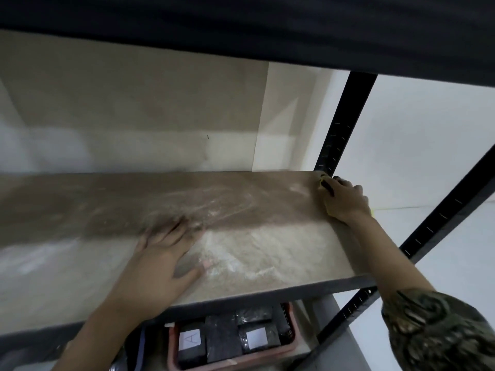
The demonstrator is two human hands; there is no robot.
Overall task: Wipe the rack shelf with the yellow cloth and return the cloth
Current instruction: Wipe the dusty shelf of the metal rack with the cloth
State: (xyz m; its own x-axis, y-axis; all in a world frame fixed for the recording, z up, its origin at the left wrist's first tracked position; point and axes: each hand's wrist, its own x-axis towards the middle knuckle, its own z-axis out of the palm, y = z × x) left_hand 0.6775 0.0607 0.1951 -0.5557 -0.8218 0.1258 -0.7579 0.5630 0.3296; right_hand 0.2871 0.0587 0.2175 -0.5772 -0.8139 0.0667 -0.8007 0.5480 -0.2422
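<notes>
The brown rack shelf (80,210) spreads across the view, dusty with pale streaks near its front right. My right hand (345,200) presses the yellow cloth (321,181) flat at the shelf's far right corner, by the rear post. Only small yellow edges of the cloth show under the fingers. My left hand (160,261) lies palm down on the shelf's middle front, fingers spread, holding nothing.
Black slotted posts (340,124) stand at the rack's right side, and the shelf above (241,28) overhangs close. A red basket (233,354) with dark blocks sits on the level below. White walls (428,145) lie behind and to the right.
</notes>
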